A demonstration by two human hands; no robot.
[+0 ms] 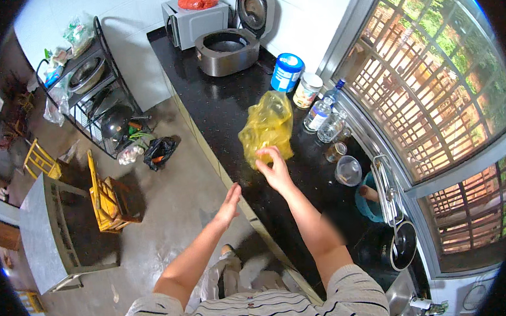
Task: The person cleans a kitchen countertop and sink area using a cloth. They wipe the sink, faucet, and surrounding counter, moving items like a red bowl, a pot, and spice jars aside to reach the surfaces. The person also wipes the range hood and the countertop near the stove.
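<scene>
A crumpled, see-through yellow plastic bag [271,119] is over the black countertop. My right hand [274,171] is at the bag's near end, with thumb and curled fingers closed on its edge. Whether anything lies inside the bag, I cannot tell. My left hand [230,206] is held out over the counter's front edge, its fingers stretched and nothing in it. Just beyond the bag stand a blue-and-white can [287,73] and a white-lidded jar [308,90]. To its right is a clear bottle [317,116] with a label.
An open rice cooker [227,52] and a microwave [198,23] with a red bag on top occupy the far counter. Glass jars, a clear plastic tub [347,171], a teal basket [370,200] and a pan [403,246] line the window side. A wire rack [89,81] stands left.
</scene>
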